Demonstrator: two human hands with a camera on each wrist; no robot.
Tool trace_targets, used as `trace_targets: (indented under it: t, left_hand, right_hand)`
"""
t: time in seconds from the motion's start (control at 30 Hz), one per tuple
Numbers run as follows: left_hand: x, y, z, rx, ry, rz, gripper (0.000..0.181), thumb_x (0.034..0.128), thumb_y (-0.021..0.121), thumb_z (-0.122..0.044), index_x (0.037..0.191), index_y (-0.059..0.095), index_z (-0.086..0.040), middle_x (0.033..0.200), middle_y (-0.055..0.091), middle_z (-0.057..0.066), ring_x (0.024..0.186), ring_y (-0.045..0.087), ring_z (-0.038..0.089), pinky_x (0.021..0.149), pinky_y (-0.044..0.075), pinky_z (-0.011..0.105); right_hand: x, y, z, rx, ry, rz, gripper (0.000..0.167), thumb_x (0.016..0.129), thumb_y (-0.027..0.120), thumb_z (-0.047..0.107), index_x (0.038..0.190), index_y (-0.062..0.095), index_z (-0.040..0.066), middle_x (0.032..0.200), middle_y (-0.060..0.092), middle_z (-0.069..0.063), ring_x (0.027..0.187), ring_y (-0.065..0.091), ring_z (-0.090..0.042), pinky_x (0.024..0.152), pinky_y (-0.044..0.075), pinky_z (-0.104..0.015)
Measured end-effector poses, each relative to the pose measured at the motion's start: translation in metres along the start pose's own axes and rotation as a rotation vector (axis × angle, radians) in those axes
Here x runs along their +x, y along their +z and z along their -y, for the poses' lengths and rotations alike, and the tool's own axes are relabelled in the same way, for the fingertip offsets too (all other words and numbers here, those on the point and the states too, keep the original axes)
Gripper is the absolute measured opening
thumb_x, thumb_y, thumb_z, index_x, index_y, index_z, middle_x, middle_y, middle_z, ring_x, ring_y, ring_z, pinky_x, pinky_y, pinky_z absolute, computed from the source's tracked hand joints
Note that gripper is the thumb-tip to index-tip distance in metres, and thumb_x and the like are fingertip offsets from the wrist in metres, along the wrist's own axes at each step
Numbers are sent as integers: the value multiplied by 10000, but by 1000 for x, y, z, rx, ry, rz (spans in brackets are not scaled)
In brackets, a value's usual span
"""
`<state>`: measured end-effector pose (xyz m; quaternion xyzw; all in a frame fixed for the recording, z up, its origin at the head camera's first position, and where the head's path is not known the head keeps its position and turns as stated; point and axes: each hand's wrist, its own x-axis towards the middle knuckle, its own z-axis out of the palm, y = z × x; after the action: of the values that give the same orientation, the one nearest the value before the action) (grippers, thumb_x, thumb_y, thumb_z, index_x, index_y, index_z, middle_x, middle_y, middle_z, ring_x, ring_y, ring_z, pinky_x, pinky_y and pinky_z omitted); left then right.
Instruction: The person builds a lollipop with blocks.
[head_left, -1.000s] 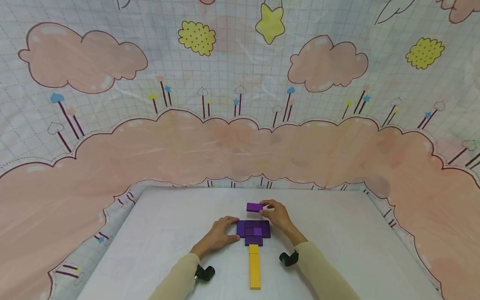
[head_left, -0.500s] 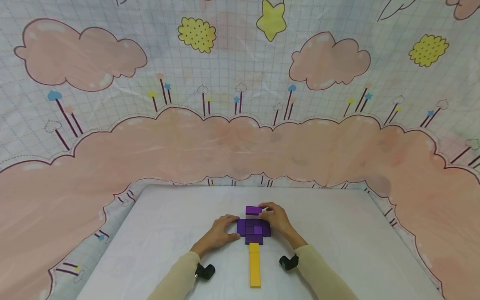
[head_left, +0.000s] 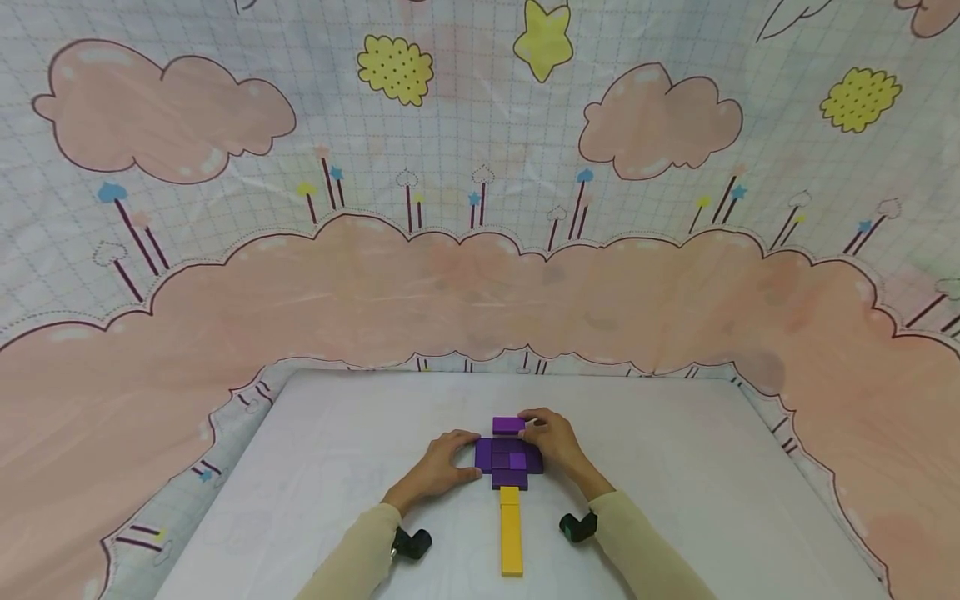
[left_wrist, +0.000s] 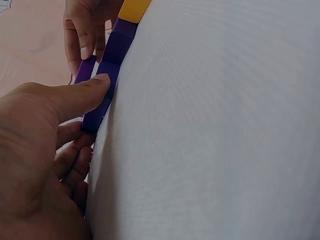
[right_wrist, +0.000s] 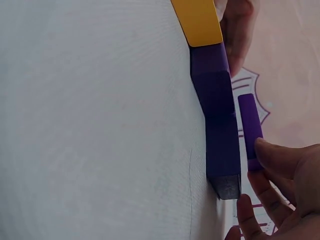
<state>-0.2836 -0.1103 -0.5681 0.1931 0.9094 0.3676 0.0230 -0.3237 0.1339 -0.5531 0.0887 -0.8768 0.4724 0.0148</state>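
Note:
My right hand (head_left: 557, 443) pinches a flat purple block (head_left: 507, 426) by its right end, between thumb and fingers. In the right wrist view this purple block (right_wrist: 250, 122) hangs above the other blocks, with a gap below it. Several dark purple blocks (head_left: 509, 479) lie together on the table, with a smaller, brighter purple block (head_left: 517, 461) among them. At the group's left side my left hand (head_left: 437, 468) grips a dark purple block (head_left: 483, 456), thumb on its near end and fingers at the far end, as the left wrist view confirms.
Yellow blocks (head_left: 512, 537) run in a line from the purple group towards me. All lie on a white-covered table (head_left: 300, 467). A patterned cloth (head_left: 480, 292) with clouds hangs behind. Black wrist cameras (head_left: 578, 527) sit at both sleeves.
My right hand has brought the pinched purple block slightly towards me, closer to the purple group. The left hand keeps its place on the left block.

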Motion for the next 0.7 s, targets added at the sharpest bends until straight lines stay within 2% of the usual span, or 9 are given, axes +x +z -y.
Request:
trace_targets:
  t: [0.17, 0.4, 0.7]
  left_hand:
    - [0, 0, 1, -5, -2, 0, 600, 860, 751, -312, 1389, 538, -127, 1419, 535, 93, 1347, 439, 363, 1119, 344, 598]
    - [-2, 0, 2, -17, -1, 4, 598, 859, 751, -309, 1390, 539, -133, 1419, 536, 86, 1343, 438, 365, 1121, 347, 593]
    - [-4, 0, 4, -15, 3, 5, 598, 858, 755, -308, 1388, 541, -131, 1416, 539, 85, 1341, 438, 367, 1117, 350, 594]
  right_hand:
    - [0, 1, 0, -7, 18, -3, 287, 883, 711, 133, 1168, 706, 164, 1220, 653, -129, 1109, 595, -307, 934, 535, -483]
    - [-1, 5, 0, -34, 6, -7, 295, 881, 713, 123, 1175, 706, 149, 1228, 657, -141, 1138, 583, -340, 968, 504, -533]
    - [-3, 8, -2, -41, -7, -10, 288, 877, 717, 116, 1164, 714, 144, 1216, 670, -124, 1140, 591, -328, 971, 502, -526]
